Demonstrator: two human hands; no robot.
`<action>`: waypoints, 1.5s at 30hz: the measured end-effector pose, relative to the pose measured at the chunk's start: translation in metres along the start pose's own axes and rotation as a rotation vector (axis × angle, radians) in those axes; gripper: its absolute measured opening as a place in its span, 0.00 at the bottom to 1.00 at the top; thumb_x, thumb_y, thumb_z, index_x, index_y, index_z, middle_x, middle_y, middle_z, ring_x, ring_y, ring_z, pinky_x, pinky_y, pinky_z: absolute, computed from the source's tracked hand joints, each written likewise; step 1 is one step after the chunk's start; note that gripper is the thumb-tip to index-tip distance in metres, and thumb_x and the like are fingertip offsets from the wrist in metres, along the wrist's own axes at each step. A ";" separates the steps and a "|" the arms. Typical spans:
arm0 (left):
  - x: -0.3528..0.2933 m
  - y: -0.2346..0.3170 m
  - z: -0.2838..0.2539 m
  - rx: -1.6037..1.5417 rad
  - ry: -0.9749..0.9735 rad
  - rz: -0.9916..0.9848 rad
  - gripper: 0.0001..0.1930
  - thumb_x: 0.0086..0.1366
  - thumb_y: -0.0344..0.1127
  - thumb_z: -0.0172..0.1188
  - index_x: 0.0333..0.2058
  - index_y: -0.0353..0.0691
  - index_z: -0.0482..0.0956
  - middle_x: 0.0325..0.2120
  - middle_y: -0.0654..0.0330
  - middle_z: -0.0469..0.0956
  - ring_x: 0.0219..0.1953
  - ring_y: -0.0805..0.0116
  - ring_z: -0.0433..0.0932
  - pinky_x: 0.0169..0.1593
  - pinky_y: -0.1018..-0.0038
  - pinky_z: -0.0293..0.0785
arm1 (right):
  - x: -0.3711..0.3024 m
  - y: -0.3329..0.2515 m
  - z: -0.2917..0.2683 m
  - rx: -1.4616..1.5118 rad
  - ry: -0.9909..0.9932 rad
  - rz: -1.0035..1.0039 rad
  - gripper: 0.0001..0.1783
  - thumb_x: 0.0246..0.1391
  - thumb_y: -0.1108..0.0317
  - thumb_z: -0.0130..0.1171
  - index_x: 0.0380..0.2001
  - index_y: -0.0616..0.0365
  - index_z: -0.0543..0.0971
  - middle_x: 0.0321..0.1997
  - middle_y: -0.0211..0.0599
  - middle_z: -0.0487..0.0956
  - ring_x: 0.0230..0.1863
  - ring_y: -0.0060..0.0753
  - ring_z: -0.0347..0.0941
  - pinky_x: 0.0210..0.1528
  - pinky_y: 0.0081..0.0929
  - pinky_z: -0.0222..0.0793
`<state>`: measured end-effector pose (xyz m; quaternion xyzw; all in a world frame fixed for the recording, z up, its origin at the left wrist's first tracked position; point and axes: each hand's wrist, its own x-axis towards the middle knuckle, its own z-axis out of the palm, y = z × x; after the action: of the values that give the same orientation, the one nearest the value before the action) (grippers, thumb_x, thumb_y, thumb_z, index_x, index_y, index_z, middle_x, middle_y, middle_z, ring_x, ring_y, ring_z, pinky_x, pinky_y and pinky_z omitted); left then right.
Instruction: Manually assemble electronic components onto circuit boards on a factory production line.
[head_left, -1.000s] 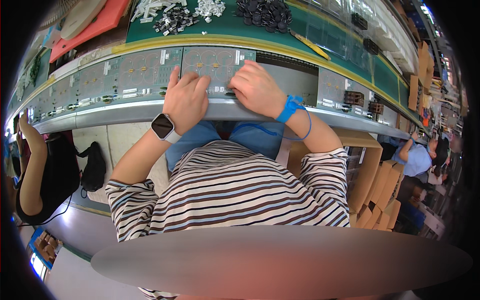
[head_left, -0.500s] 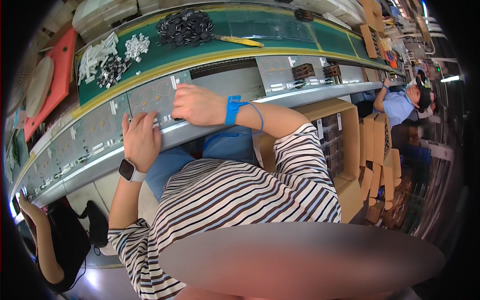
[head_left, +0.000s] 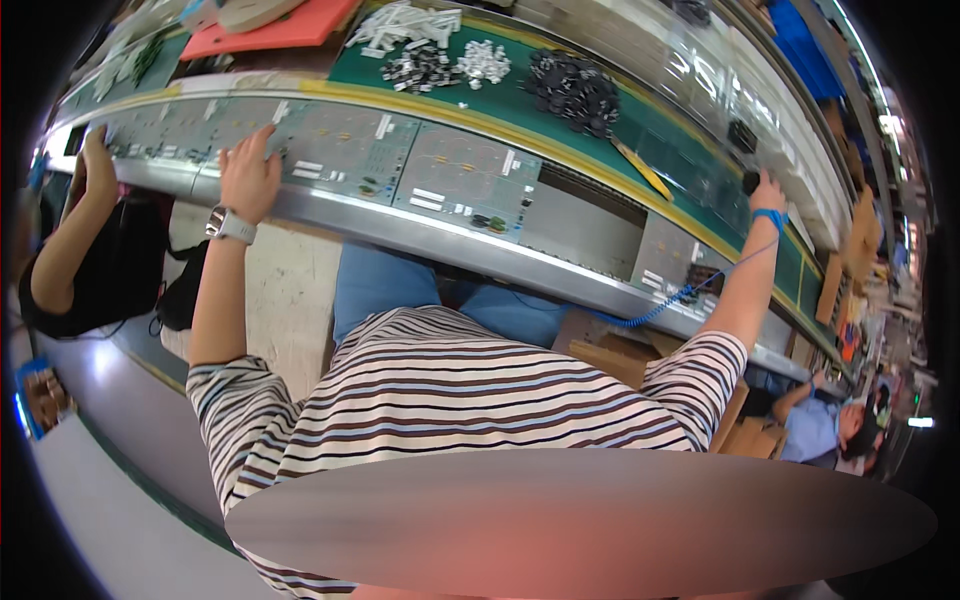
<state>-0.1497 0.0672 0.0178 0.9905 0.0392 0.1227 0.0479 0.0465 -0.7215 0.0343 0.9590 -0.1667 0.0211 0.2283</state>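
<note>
My left hand is over the row of circuit boards on the metal rail, its fingers spread and nothing seen in them. Far to the right, my right hand reaches across the green bench top, fingers bent round a small black part whose kind I cannot make out. A blue wrist strap with a coiled cord is on that wrist. Between my hands, a circuit board with white strips and small components lies flat on the rail. Another board lies to its left, nearer my left hand.
On the green bench top lie white parts, black-and-white pieces, a pile of black discs with leads and a yellow-handled tool. A co-worker's arm is at left; another person sits at right.
My hands have moved apart from over one board: the left went left, the right stretched far right across the bench. The view has turned, and the boards appear shifted right.
</note>
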 end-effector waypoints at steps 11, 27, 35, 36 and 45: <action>0.000 0.010 -0.003 -0.011 -0.204 -0.014 0.23 0.61 0.40 0.46 0.57 0.50 0.60 0.47 0.55 0.72 0.52 0.59 0.69 0.60 0.48 0.47 | -0.027 0.009 -0.043 0.500 0.198 -0.054 0.23 0.44 0.62 0.58 0.45 0.56 0.71 0.44 0.52 0.74 0.45 0.56 0.70 0.47 0.39 0.66; 0.002 0.000 0.004 0.012 -0.137 0.127 0.28 0.61 0.51 0.46 0.59 0.53 0.57 0.48 0.50 0.72 0.54 0.55 0.68 0.59 0.51 0.50 | -0.260 -0.258 -0.211 0.711 0.159 -1.204 0.23 0.34 0.66 0.63 0.38 0.58 0.72 0.34 0.40 0.71 0.39 0.43 0.68 0.40 0.35 0.67; 0.010 -0.015 -0.004 -0.129 -0.200 0.084 0.27 0.61 0.51 0.46 0.59 0.52 0.58 0.44 0.52 0.74 0.49 0.55 0.71 0.59 0.52 0.51 | -0.263 -0.280 -0.207 0.595 0.148 -1.192 0.17 0.33 0.66 0.60 0.32 0.58 0.73 0.31 0.38 0.70 0.36 0.40 0.67 0.37 0.35 0.66; 0.012 -0.018 -0.002 -0.161 -0.187 0.084 0.27 0.62 0.50 0.46 0.58 0.52 0.59 0.43 0.52 0.75 0.49 0.55 0.71 0.59 0.52 0.51 | -0.263 -0.282 -0.209 0.550 0.122 -1.190 0.17 0.33 0.66 0.60 0.31 0.58 0.73 0.31 0.38 0.71 0.37 0.40 0.67 0.38 0.35 0.66; 0.008 -0.022 0.004 -0.028 -0.063 0.190 0.25 0.62 0.50 0.47 0.56 0.48 0.62 0.46 0.57 0.73 0.52 0.58 0.68 0.58 0.50 0.52 | -0.252 -0.299 -0.239 0.525 0.073 -1.221 0.21 0.41 0.63 0.58 0.42 0.56 0.73 0.36 0.39 0.72 0.42 0.42 0.67 0.44 0.34 0.66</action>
<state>-0.1425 0.0893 0.0137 0.9924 -0.0584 0.0959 0.0512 -0.0844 -0.2862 0.0900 0.9036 0.4251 -0.0395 -0.0366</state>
